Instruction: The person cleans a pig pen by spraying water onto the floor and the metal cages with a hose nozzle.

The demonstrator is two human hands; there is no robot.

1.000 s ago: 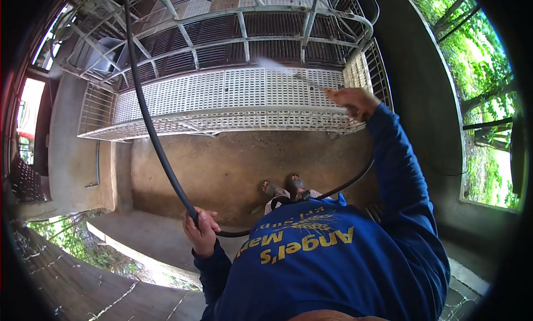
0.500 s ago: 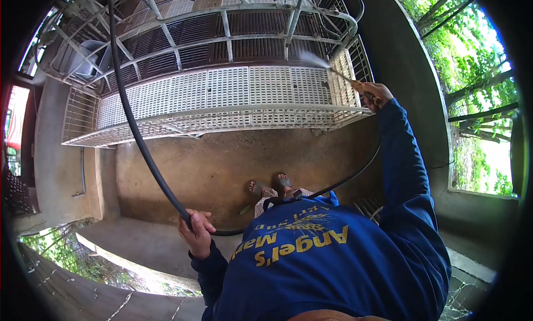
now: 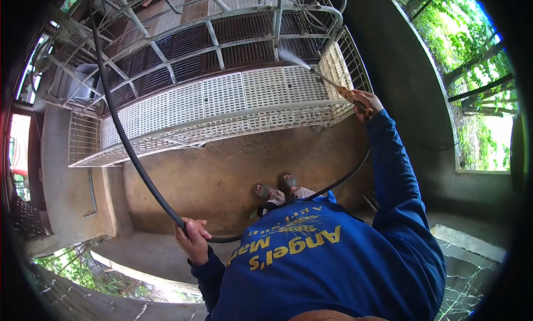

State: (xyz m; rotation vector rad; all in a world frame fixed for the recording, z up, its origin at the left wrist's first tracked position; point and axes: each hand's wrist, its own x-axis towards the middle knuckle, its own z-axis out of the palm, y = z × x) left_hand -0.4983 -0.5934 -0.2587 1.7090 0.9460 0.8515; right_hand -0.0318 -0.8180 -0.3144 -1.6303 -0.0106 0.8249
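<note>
My right hand point(image 3: 368, 105) is closed around the handle of a spray gun point(image 3: 345, 93), whose thin lance points up and left. White spray point(image 3: 292, 58) comes out of its tip over the right end of the white slotted floor panels point(image 3: 222, 93). Lower left, my left hand point(image 3: 193, 239) holds a thick black hose point(image 3: 131, 151), fingers curled round it. From there the hose runs up to the top left, and another length passes by my waist toward the gun.
Metal pen bars point(image 3: 214, 43) cross above dark slatted flooring point(image 3: 183, 49). A grey container point(image 3: 83, 81) is at the upper left. A concrete wall point(image 3: 411, 76) stands on the right. My feet point(image 3: 276, 189) are on the brown floor point(image 3: 183, 182).
The view has shifted and tilted slightly. My right hand and the spray gun appear a little further left and lower, with more of the gun showing. The spray continues.
</note>
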